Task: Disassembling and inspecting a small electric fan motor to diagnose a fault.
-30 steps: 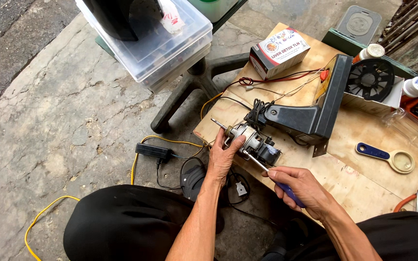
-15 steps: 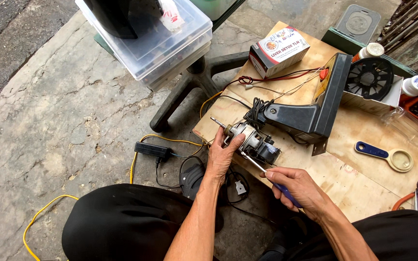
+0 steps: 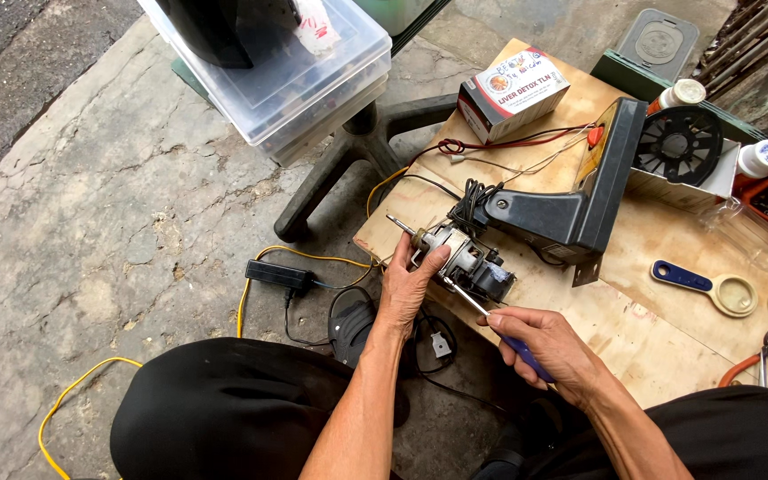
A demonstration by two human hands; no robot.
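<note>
One motor (image 3: 460,258), one screwdriver (image 3: 491,318), two white-capped bottles (image 3: 762,158), one carton (image 3: 513,93)

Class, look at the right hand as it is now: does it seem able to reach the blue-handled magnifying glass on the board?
Probably not as it stands: the right hand is closed round a screwdriver. The board between it and the magnifying glass is bare, so only the full grip hinders it.

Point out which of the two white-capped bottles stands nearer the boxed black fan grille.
The brown bottle with the cream cap, touching the box's upper left corner by the green case. The white bottle with blue print stands off its right end.
</note>
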